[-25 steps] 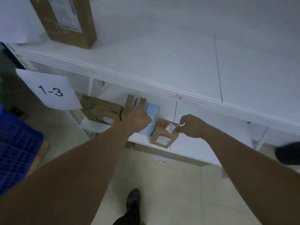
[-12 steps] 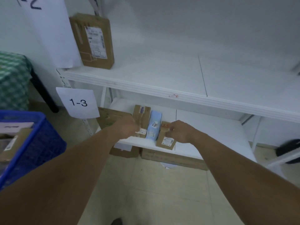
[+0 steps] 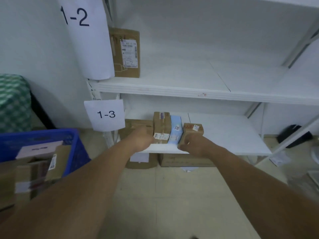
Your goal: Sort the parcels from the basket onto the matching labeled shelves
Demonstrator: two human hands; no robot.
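A person's right hand [image 3: 195,145] curls around the front corner of a small cardboard parcel [image 3: 191,131] at the end of a row on the 1-3 shelf [image 3: 224,135]; the left hand [image 3: 141,139], its grip unclear, rests beside a taller carton [image 3: 162,126]. The stiff, matte boxes look light, best held by opposite faces.

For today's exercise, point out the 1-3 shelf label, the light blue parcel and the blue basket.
1-3 shelf label [image 3: 105,114]: head view, on the printed number.
Light blue parcel [image 3: 176,129]: head view, on its top face.
Blue basket [image 3: 76,152]: head view, on its right side wall.
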